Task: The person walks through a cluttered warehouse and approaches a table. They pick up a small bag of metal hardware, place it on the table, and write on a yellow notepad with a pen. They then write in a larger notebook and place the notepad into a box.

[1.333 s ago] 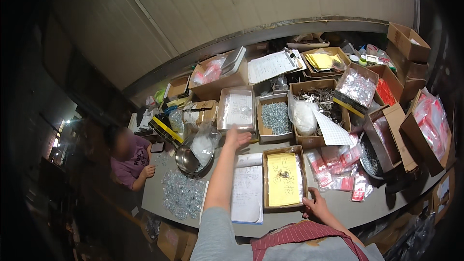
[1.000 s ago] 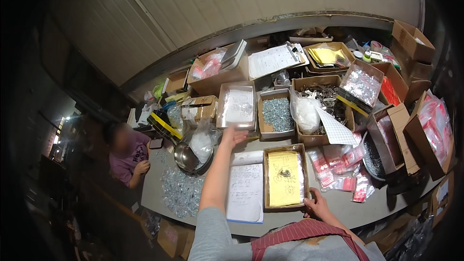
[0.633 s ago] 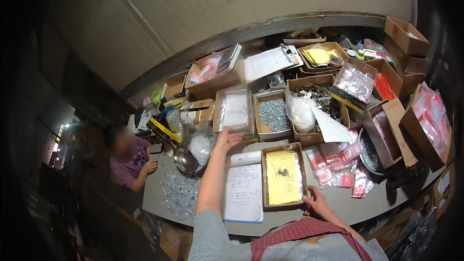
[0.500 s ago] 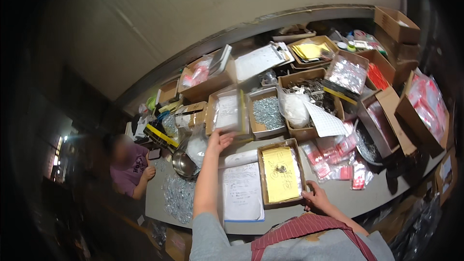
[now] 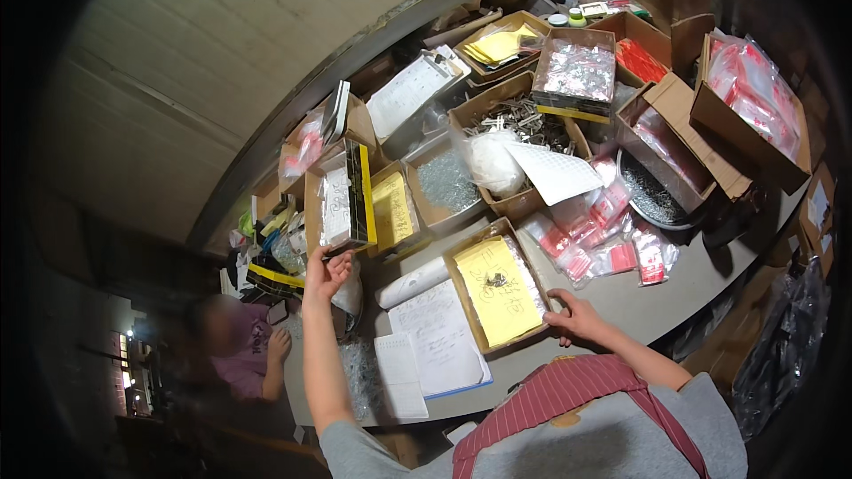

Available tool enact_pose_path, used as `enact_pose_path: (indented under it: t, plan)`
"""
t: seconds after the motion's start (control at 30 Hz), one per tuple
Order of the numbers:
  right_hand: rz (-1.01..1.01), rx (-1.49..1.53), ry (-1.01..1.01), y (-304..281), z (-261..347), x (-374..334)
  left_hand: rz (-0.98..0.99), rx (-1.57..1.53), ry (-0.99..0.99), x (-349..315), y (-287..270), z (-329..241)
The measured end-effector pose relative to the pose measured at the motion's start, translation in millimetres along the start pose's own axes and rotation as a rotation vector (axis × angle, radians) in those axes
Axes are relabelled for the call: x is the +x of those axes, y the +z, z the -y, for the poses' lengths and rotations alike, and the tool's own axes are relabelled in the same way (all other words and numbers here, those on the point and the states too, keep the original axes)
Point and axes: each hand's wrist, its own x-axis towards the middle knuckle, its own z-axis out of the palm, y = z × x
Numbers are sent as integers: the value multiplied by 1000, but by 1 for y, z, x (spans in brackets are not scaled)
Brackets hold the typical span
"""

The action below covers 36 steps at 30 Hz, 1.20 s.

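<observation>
Gripping the near edge of a tilted box point(image 5: 359, 200), black and yellow along its right side, with the left hand point(image 5: 328, 277), just left of a yellow-labelled carton point(image 5: 397, 252). Touching with the right hand point(image 5: 579, 318) the near right corner of a shallow carton point(image 5: 531, 266), laid on the desk point(image 5: 641, 324) to the right of an open notebook point(image 5: 439, 337) and topped with a yellow sheet point(image 5: 501, 312); cannot tell, for that grip, between resting there and holding on

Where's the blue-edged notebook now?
Head view, lower middle: the open blue-edged notebook lies on the table, just left of the near yellow-sheet box, at whose right edge the right hand rests.
</observation>
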Motion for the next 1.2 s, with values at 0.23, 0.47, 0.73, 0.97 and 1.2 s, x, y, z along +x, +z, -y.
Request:
enact_pose_path:
  t: [0.23,0.47,0.73,0.97,1.2]
  plan:
    - [7,33,11,2,2,-1,-68,48,75,-19,4,-1]
    - [8,23,6,2,2,0,69,-37,-51,3,-2,11]
    - [9,44,-9,2,3,0,35,-4,-76,50,37,59]
    - [11,70,-19,1,-6,1,-39,-17,43,66,47,92]
    - [32,86,-22,0,-10,6,-154,157,200,31,52,128]
